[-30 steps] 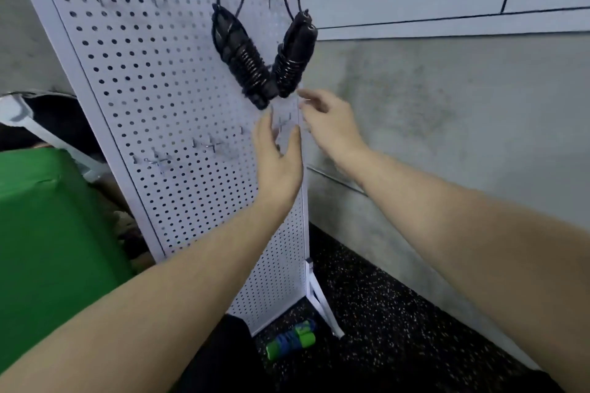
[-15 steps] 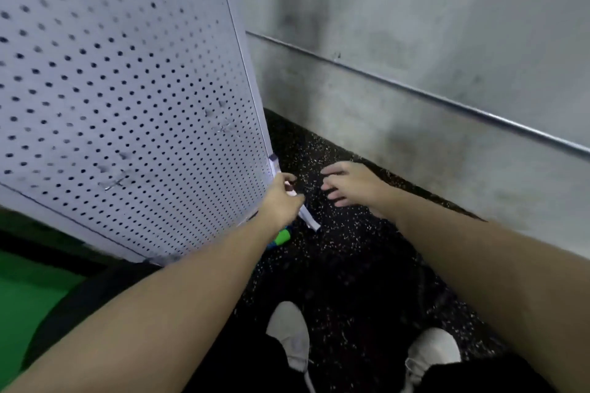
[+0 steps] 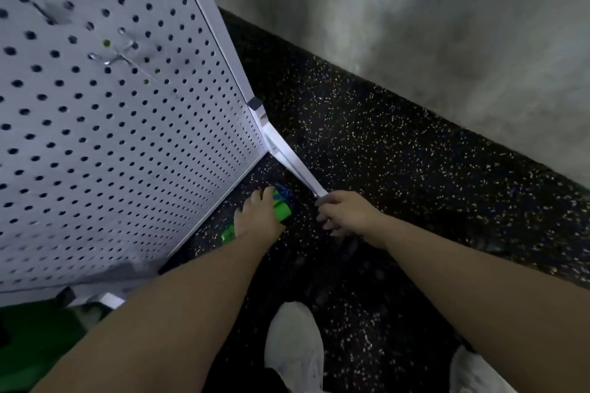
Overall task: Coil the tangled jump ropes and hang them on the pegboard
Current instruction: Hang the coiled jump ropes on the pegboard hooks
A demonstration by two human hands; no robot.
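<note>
Shoes (image 3: 295, 348), white, stand on the speckled black floor (image 3: 399, 169) nearest the camera, and both forearms stretch down and away from them. A second ago both hands were up at the pegboard beside two coiled black ropes hung on its hooks; now the view has dropped to the floor and the hands are low at the foot of the board. The left hand (image 3: 258, 217) lies over a green-handled jump rope (image 3: 282, 212) on the floor, its fingers (image 3: 255, 198) reaching across the handle with a bit of blue cord showing just past the fingertips; whether they have clenched on it or merely rest on it I cannot tell. A second patch of green shows by the heel of that hand. The right hand (image 3: 346, 212) hangs just beside it, fingers loosely curled and grasping nothing plainly, its fingertips touching or nearly touching the end of the white support foot (image 3: 297, 169). Beyond the fingers rises the pegboard (image 3: 111, 137), with an empty metal hook (image 3: 118, 56) up its face. Judging by this, two ropes are done and the green one is next to be lifted, coiled and hung.
</note>
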